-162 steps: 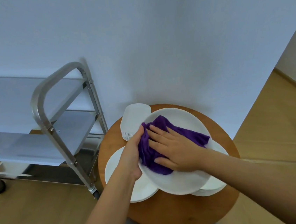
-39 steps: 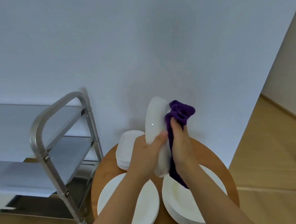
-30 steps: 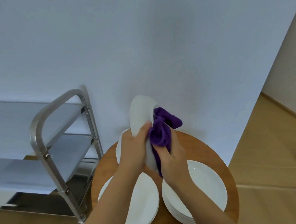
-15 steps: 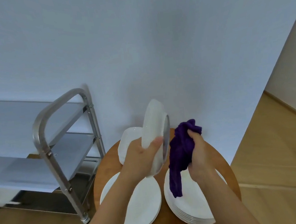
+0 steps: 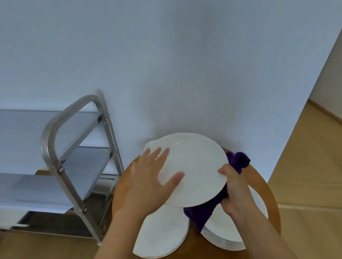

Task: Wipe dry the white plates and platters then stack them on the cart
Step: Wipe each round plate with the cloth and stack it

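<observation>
Left hand (image 5: 150, 182), fingers spread flat, presses on the white plate (image 5: 193, 169) held above the round table (image 5: 266, 199). Right hand (image 5: 235, 192) grips the plate's near rim together with the purple cloth (image 5: 204, 210) beneath it.

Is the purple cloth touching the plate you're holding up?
Touching. The head view shows the purple cloth pressed under the held plate by the right hand.

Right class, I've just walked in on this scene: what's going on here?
A person is drying white dishes at a round wooden table. The left hand lies flat with spread fingers on a white platter held above the table, while the right hand grips its edge along with a purple cloth underneath. Two stacks of white plates wait below. The steel cart stands to the left.
</observation>
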`<action>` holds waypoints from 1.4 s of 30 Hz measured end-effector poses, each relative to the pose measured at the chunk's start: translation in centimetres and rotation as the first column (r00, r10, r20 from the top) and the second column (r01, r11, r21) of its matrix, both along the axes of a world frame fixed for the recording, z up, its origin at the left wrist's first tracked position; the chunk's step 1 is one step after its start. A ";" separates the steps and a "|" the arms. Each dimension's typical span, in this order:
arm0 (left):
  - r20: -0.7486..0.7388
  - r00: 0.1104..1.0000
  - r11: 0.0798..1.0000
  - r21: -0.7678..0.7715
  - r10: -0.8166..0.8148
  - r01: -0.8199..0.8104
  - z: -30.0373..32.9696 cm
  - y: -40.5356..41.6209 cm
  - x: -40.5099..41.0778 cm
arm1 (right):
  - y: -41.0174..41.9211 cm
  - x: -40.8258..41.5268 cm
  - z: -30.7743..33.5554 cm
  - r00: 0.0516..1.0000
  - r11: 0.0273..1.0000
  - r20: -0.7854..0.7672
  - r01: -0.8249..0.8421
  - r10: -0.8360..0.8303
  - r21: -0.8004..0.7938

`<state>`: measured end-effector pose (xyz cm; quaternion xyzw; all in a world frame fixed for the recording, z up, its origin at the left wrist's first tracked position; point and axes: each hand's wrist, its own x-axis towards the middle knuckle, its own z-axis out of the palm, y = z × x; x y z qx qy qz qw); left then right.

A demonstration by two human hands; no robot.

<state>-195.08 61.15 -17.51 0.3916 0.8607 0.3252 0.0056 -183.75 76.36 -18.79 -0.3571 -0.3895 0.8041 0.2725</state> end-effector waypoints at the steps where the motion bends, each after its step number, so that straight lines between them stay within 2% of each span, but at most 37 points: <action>1: 0.055 0.991 0.992 0.032 0.124 -0.126 -0.5 -0.6 -0.8 | -0.1 0.1 -0.5 1.000 1.000 0.018 0.009 -0.009 -0.002; 2: 0.247 0.942 0.966 0.072 0.225 -0.250 -0.8 -1.1 -1.4 | -0.2 0.0 -0.9 0.999 1.000 0.032 0.005 -0.005 -0.001; 4: 0.632 0.745 0.909 0.151 0.215 -0.390 -1.5 -1.7 -2.1 | -0.5 -0.3 -1.7 0.998 1.000 0.064 -0.011 0.010 0.006; 5: 0.700 0.685 0.887 0.168 0.199 -0.430 -2.1 -2.0 -2.4 | -0.8 -0.5 -2.0 0.996 1.000 0.090 -0.012 0.011 0.020; 8: 0.714 0.652 0.858 0.146 0.253 -0.492 -4.4 -3.3 -3.2 | -1.2 -1.2 -3.4 0.971 0.979 0.238 -0.054 0.006 0.195; 11: 0.804 0.531 0.803 0.118 0.268 -0.584 -7.1 -4.6 -3.4 | -1.9 -1.8 -4.2 0.944 0.951 0.326 -0.152 0.059 0.268; 17: 0.790 0.441 0.689 0.032 0.426 -0.724 -11.7 -6.0 -3.6 | -2.4 -2.9 -5.5 0.918 0.900 0.396 -0.181 0.010 0.397; 21: 0.743 0.431 0.686 -0.051 0.512 -0.726 -13.0 -6.2 -3.3 | -2.8 -3.1 -6.1 0.908 0.913 0.420 -0.170 -0.002 0.371; 25: 0.671 0.483 0.719 -0.109 0.563 -0.687 -14.2 -5.7 -2.7 | -3.2 -3.0 -6.3 0.900 0.916 0.435 -0.176 0.001 0.362; 28: 0.644 0.485 0.725 -0.162 0.592 -0.669 -15.1 -5.4 -2.4 | -3.2 -2.6 -6.0 0.906 0.938 0.423 -0.160 0.017 0.306; 30: 0.627 0.482 0.725 -0.201 0.612 -0.659 -15.4 -5.2 -2.3 | -3.0 -2.1 -5.6 0.929 0.976 0.370 -0.101 0.024 0.191; 33: 0.550 0.528 0.730 -0.245 0.647 -0.638 -15.5 -4.9 -2.3 | -2.9 -1.3 -4.8 0.972 0.998 0.230 -0.055 0.053 0.002; 36: 0.436 0.584 0.723 -0.309 0.685 -0.618 -15.2 -4.9 -2.4 | -3.2 -1.0 -4.2 0.986 0.998 0.153 -0.056 0.057 -0.016; 38: 0.373 0.605 0.710 -0.353 0.704 -0.609 -15.2 -4.9 -2.4 | -3.5 -0.8 -3.7 0.998 0.995 0.031 -0.055 0.057 -0.079; 40: 0.392 0.572 0.693 -0.365 0.721 -0.622 -15.4 -4.9 -2.3 | -3.3 -0.8 -2.8 0.994 0.991 -0.105 -0.053 0.041 -0.119; 42: 0.442 0.530 0.686 -0.368 0.723 -0.628 -15.8 -4.9 -2.3 | -3.0 -1.1 -2.1 0.989 0.995 -0.140 -0.054 0.042 -0.083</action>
